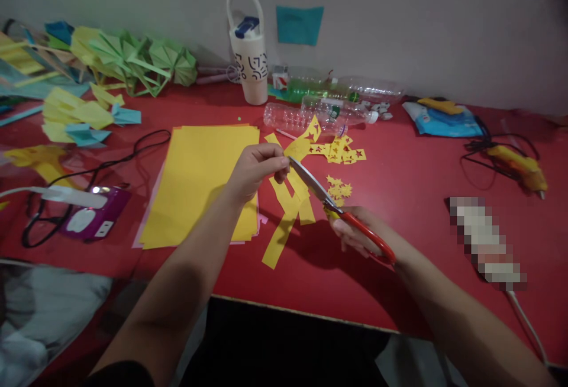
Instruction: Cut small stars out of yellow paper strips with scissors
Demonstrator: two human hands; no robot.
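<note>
My left hand (pixel 261 168) is closed in a pinch at the tip of the scissors; whatever is between its fingers is too small to make out. My right hand (pixel 359 230) is closed around the red-handled scissors (pixel 368 234), whose blades point up and left toward the left fingertips. Beneath the blades lie yellow paper strips (pixel 280 245). Small yellow stars (pixel 339 190) are heaped just right of the blades, with star-punched yellow pieces (pixel 339 149) behind them. A stack of yellow sheets (pixel 195 180) lies under and left of my left forearm.
Plastic bottles (pixel 306 118) and a white tumbler (pixel 255 73) stand or lie near the wall. Folded paper shapes (pixel 133 58) fill the back left. A purple power strip (pixel 95 212) is at left, a yellow glue gun (pixel 519 165) and a blurred-out object (pixel 486 242) at right.
</note>
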